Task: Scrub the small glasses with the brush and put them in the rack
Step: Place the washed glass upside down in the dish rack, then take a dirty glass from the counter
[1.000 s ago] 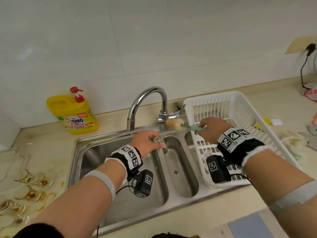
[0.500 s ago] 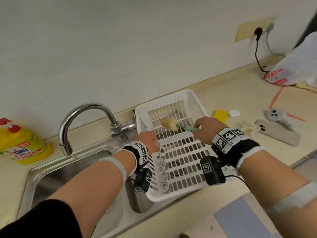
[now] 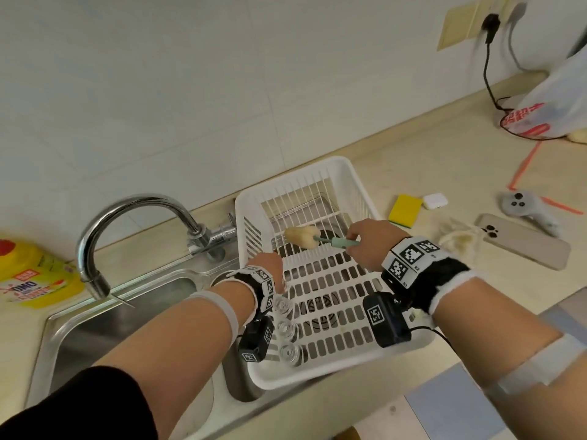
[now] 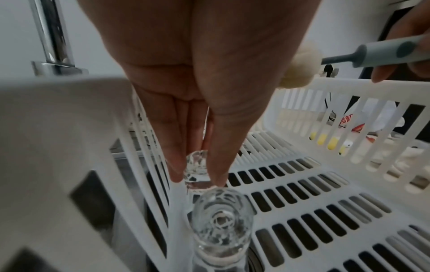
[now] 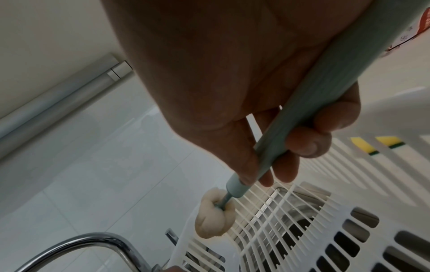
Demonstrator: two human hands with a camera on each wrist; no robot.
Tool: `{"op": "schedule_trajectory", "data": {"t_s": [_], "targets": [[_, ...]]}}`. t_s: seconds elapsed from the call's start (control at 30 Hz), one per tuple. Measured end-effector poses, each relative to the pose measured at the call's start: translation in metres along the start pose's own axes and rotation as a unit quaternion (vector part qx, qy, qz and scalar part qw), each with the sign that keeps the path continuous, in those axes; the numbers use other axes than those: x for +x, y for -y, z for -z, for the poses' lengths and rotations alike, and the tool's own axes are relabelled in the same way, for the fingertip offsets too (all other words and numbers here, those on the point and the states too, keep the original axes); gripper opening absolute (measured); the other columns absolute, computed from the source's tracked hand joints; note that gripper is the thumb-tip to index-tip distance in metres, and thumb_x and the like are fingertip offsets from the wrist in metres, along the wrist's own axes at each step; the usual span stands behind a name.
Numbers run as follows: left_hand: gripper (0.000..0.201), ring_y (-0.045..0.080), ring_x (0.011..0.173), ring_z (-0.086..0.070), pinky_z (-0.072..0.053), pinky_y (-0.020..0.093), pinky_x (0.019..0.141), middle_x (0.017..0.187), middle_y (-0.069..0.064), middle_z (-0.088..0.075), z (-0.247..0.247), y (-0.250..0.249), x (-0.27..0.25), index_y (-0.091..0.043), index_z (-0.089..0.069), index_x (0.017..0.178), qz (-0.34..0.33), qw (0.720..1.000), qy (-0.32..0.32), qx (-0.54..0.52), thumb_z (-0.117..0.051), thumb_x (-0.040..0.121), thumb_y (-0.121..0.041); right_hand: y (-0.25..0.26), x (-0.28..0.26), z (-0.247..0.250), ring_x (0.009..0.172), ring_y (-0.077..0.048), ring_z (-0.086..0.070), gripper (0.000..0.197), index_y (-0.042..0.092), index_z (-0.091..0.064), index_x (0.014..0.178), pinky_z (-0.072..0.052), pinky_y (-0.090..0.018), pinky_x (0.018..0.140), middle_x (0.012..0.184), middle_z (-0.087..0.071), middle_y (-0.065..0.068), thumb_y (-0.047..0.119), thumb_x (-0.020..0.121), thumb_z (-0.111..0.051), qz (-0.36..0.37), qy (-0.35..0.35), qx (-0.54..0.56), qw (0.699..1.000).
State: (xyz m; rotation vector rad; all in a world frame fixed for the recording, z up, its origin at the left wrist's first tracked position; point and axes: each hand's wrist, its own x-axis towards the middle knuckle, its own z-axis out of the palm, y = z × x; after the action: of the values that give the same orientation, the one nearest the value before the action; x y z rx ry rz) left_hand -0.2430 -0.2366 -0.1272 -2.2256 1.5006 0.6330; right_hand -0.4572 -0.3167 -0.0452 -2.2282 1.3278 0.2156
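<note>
My left hand pinches a small clear glass between thumb and fingers, low against the left wall of the white rack. Right behind it stands another small glass, upside down on the rack floor. The head view shows three small glasses in a row along that left side. My right hand grips the pale green handle of a brush over the rack; its cream sponge head points left, clear of the glasses.
The rack sits over the right basin of the steel sink, beside the curved tap. A yellow detergent bottle stands at left. On the counter at right lie a yellow sponge, a phone, a controller and a plastic bag.
My left hand carried the glass from over the sink under the tap across into the rack and lowered it by the row. The brush hand stayed above the rack.
</note>
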Motion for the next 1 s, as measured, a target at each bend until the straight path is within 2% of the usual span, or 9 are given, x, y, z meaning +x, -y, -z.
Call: {"op": "schedule_trajectory", "data": {"t_s": [0.13,0.2,0.3,0.37,0.43,0.57,0.7,0.87,1.0], "targets": [[0.024,0.019,0.090,-0.059,-0.052,0.030,0.082,0.110,0.004,-0.067,0.003,0.003,-0.002,-0.016,-0.059,0.102,-0.008,1.000,0.001,-0.014,-0.073,0.088,-0.030,0.008,0.002,0.002,0.071,-0.017,-0.065,0.017,0.025,-0.060,0.110,-0.056,-0.029,0.067,0.100,-0.066,0.000,0.027,0.093,-0.055,0.008,0.002,-0.016,1.000],[0.025,0.018,0.097,-0.059,-0.050,0.028,0.085,0.111,0.004,-0.061,0.007,0.008,-0.010,-0.014,-0.060,0.107,-0.015,0.999,-0.007,-0.033,-0.070,0.091,-0.029,0.017,0.003,0.004,0.072,-0.015,-0.062,0.017,0.026,-0.060,0.109,-0.051,-0.027,0.065,0.102,-0.066,0.001,0.027,0.094,-0.054,0.020,0.004,-0.032,0.999],[0.032,0.017,0.111,-0.061,-0.050,0.029,0.096,0.121,-0.002,-0.064,0.014,0.026,-0.035,-0.020,-0.064,0.122,-0.037,0.990,-0.079,-0.107,-0.066,0.092,-0.030,0.039,0.005,0.007,0.076,-0.015,-0.061,0.019,0.024,-0.063,0.110,-0.047,-0.027,0.064,0.095,-0.064,0.003,0.028,0.094,-0.055,0.048,0.003,-0.049,0.998],[0.025,0.015,0.107,-0.063,-0.051,0.031,0.094,0.114,-0.006,-0.067,0.018,0.045,-0.063,-0.024,-0.067,0.117,-0.047,0.977,-0.139,-0.154,-0.061,0.094,-0.032,0.062,0.006,0.009,0.077,-0.016,-0.062,0.020,0.022,-0.063,0.110,-0.048,-0.027,0.065,0.093,-0.063,0.002,0.031,0.094,-0.055,0.075,0.009,-0.061,0.995],[0.021,0.017,0.097,-0.066,-0.054,0.034,0.089,0.105,-0.003,-0.071,0.017,0.069,-0.094,-0.019,-0.071,0.106,-0.034,0.965,-0.175,-0.195,-0.057,0.095,-0.030,0.091,0.007,0.007,0.076,-0.016,-0.063,0.020,0.021,-0.064,0.108,-0.048,-0.026,0.062,0.092,-0.064,0.002,0.033,0.094,-0.055,0.108,0.026,-0.077,0.991],[0.019,0.017,0.086,-0.064,-0.050,0.028,0.080,0.090,-0.003,-0.070,-0.013,0.134,-0.150,-0.018,-0.071,0.090,0.043,0.947,-0.198,-0.249,-0.058,0.094,-0.032,0.156,0.003,-0.019,0.084,-0.020,-0.062,0.024,0.018,-0.065,0.107,-0.043,-0.027,0.061,0.104,-0.065,-0.001,0.035,0.093,-0.056,0.186,0.047,-0.135,0.972],[0.010,0.007,0.082,-0.060,-0.044,0.021,0.077,0.081,-0.015,-0.063,-0.079,0.201,-0.212,-0.025,-0.073,0.091,0.157,0.926,-0.178,-0.292,-0.066,0.091,-0.032,0.226,-0.012,-0.071,0.087,-0.023,-0.063,0.030,0.013,-0.068,0.100,-0.050,-0.029,0.072,0.097,-0.066,-0.003,0.039,0.092,-0.054,0.276,0.093,-0.189,0.938],[0.003,0.014,0.094,-0.066,-0.051,0.027,0.085,0.094,-0.008,-0.070,-0.166,0.269,-0.289,-0.031,-0.070,0.089,0.326,0.853,-0.191,-0.360,-0.071,0.086,-0.030,0.309,-0.035,-0.144,0.090,-0.022,-0.065,0.027,0.014,-0.071,0.103,-0.047,-0.028,0.069,0.100,-0.069,-0.005,0.034,0.093,-0.055,0.340,0.139,-0.210,0.906],[0.007,0.012,0.082,-0.065,-0.056,0.031,0.078,0.092,-0.010,-0.067,-0.221,0.320,-0.338,-0.034,-0.065,0.092,0.414,0.781,-0.236,-0.404,-0.067,0.087,-0.029,0.364,-0.056,-0.195,0.089,-0.025,-0.061,0.012,0.020,-0.062,0.099,-0.040,-0.027,0.065,0.098,-0.063,-0.004,0.029,0.094,-0.056,0.342,0.158,-0.169,0.911]]}}
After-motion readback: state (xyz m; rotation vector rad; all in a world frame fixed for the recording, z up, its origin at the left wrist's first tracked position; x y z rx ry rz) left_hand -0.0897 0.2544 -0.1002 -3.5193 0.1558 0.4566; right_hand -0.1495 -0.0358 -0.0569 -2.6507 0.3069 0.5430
